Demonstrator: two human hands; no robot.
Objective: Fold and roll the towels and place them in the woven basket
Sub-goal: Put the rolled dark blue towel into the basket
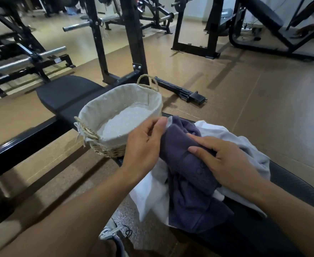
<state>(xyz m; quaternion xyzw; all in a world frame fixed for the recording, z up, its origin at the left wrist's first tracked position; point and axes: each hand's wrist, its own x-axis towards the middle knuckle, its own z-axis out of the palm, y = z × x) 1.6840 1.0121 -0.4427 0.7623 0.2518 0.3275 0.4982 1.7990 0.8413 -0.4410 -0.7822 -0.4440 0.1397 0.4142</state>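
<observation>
A crumpled dark purple towel (189, 193) lies on top of a white towel (150, 191) and a light grey towel (245, 151) on the black bench pad (291, 184). My left hand (143, 145) pinches the purple towel's far edge between thumb and fingers. My right hand (225, 160) holds a fold of the same towel, fingers curled over it. Just left of the towels, the woven basket (104, 151) with a pale cloth lining and two rope handles stands on the bench; nothing lies inside it.
A second black bench pad (67, 91) extends behind the basket. A black steel rack upright (134, 43) stands past it, and barbell sleeves (32, 58) stick out at the left. A black metal bar (182, 91) lies on the brown floor. My shoe (111, 232) shows below.
</observation>
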